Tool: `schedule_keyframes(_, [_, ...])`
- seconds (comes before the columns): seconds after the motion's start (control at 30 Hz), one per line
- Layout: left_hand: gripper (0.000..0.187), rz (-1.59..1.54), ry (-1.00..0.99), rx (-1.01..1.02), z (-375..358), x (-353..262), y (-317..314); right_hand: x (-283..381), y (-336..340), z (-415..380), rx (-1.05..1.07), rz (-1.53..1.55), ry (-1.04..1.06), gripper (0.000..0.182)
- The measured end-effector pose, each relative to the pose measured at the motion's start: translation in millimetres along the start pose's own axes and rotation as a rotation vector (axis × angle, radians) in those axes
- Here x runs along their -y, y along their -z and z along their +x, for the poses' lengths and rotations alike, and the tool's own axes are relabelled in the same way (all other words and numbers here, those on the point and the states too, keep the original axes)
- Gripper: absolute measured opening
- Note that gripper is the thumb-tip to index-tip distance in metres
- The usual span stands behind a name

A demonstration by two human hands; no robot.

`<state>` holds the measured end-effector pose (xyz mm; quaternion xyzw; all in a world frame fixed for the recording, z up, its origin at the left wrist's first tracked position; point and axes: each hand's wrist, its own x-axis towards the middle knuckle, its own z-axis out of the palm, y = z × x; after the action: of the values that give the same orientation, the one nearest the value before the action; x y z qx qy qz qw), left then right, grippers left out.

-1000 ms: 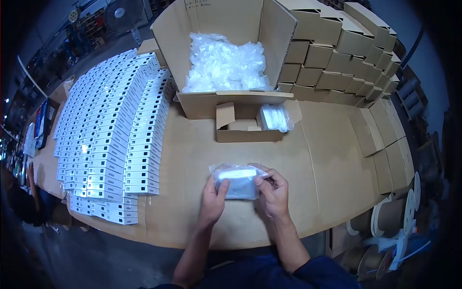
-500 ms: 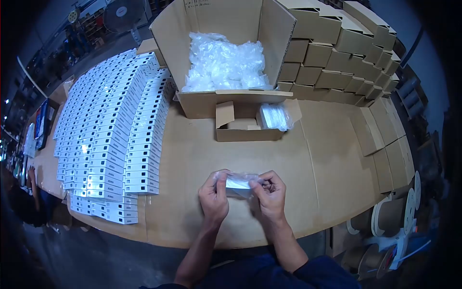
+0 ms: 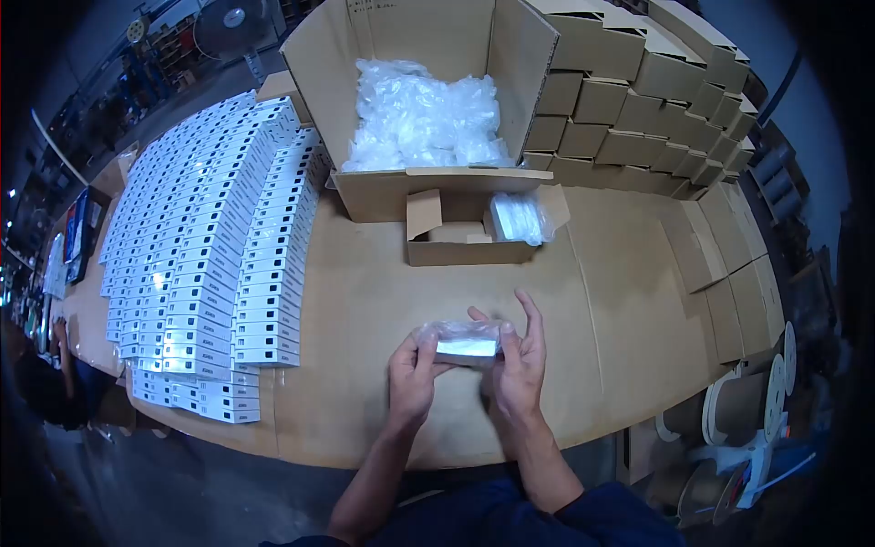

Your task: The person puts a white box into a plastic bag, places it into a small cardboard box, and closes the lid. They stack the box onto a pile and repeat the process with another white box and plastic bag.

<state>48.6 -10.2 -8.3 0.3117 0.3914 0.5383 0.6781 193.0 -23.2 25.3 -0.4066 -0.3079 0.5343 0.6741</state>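
Over the near part of the table I hold a small white box in a clear plastic bag [image 3: 467, 345]. My left hand [image 3: 412, 376] is closed on its left end, thumb on top. At the right end, my right hand [image 3: 521, 376] has its thumb against the bag. One right finger sticks up and away, while another fingertip shows behind the bag. Beyond my hands stands an open small carton [image 3: 474, 255], with bagged white boxes [image 3: 521, 221] at its right end. Behind it, a large open carton [image 3: 374, 196] contains a heap of clear plastic bags [image 3: 424, 118].
Stacked white boxes [image 3: 200, 264] with printed labels cover the table's left side. Brown cartons [image 3: 602, 105] are piled at the back right, with more cartons [image 3: 743, 292] along the right edge. Reels [image 3: 738, 410] stand beyond that edge. Another person's arm [image 3: 64, 351] shows at far left.
The bagged box has turned so its white face shows more. My right fingers have uncurled from the bag's edge, one now stretched upward. My left hand has shifted slightly right.
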Motion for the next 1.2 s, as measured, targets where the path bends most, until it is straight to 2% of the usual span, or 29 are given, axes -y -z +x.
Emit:
schedule_keyframes(0.1, [0.036,0.007,-0.035,-0.049,4,-3,2,3,5,1,0.136,0.182,0.097,0.069])
schedule_keyframes(0.13, [0.036,0.013,-0.048,-0.069,4,-8,0,-2,16,4,0.219,0.118,0.173,0.059])
schedule_keyframes(0.23, [0.037,0.022,-0.076,-0.071,6,-13,1,15,25,13,0.500,-0.414,0.396,0.035])
schedule_keyframes(0.27, [0.037,0.034,-0.071,-0.078,6,-14,0,22,20,8,0.437,-0.478,0.301,0.022])
schedule_keyframes(0.37, [0.036,0.049,-0.083,-0.092,7,-8,1,23,24,10,0.429,-0.636,-0.007,0.029])
schedule_keyframes(0.47, [0.029,-0.050,-0.024,-0.042,8,-8,11,22,20,14,0.383,-0.645,0.075,0.034])
schedule_keyframes(0.57, [0.035,-0.093,-0.008,-0.035,9,-8,14,19,24,15,0.386,-0.649,0.080,0.035])
schedule_keyframes(0.67, [0.043,0.009,-0.017,0.023,-2,-46,-3,16,29,16,0.394,-0.626,0.071,0.033])
schedule_keyframes(0.73, [0.044,0.061,-0.061,0.156,-2,-41,10,17,32,15,0.403,-0.600,0.013,0.031])
schedule_keyframes(0.87, [0.041,0.303,-0.081,0.428,0,-52,26,34,28,17,0.447,-0.678,0.142,0.032])
schedule_keyframes(1.03, [0.031,0.406,-0.091,0.435,8,-51,32,54,19,20,0.511,-1.052,0.365,0.034])
schedule_keyframes(1.17, [0.032,0.502,-0.212,0.499,15,-60,29,65,13,19,0.642,-1.173,0.360,0.037])
schedule_keyframes(1.2, [0.033,0.542,-0.213,0.512,18,-64,30,65,12,21,0.648,-1.172,0.488,0.031])
